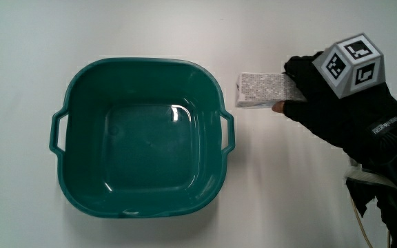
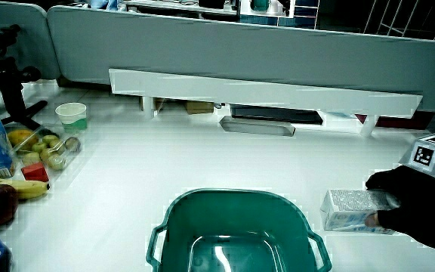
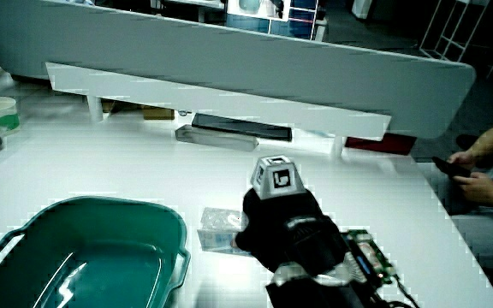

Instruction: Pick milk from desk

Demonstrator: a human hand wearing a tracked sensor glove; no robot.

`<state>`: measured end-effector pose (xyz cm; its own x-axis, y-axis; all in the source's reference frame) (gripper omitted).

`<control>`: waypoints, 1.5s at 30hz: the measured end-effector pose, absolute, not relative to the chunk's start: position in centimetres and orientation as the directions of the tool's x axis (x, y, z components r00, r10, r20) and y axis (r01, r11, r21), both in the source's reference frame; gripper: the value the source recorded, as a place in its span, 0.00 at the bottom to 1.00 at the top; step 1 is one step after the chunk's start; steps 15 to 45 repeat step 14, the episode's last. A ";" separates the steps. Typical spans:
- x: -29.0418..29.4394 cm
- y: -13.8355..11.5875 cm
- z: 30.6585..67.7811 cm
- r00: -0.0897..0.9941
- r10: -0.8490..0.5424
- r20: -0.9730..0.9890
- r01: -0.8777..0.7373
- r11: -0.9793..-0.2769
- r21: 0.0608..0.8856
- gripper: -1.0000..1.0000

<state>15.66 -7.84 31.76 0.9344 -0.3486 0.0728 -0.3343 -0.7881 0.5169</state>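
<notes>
From above, the hand [image 1: 336,96] has its fingers clamped on one end of the milk carton [image 1: 262,89], which lies on its side on the tabletop [image 1: 281,186] just beside the handle of the green basin [image 1: 142,138]; the carton sits at about 2 o'clock from the basin's middle. Only one end is held, so the free end (the one toward the basin) could sag or swing as it comes up, and a slack pinch might let it slide out.

In a side view the carton [image 2: 353,210] looks flat on the surface, with the fingertips [image 2: 384,181] wrapped over its top edge near the basin [image 2: 236,234]. A lift that drifts toward the basin could knock the rim or handle. The fruit [image 2: 40,151] and cup [image 2: 72,117] are well apart, so no worry there.

In a side view the hand [image 3: 285,227] covers most of the carton [image 3: 218,229], so I cannot judge how deep the grip goes.
</notes>
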 end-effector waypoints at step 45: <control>11.9 -6.7 28.0 0.882 -0.455 0.120 -0.462 -0.788 0.407 1.00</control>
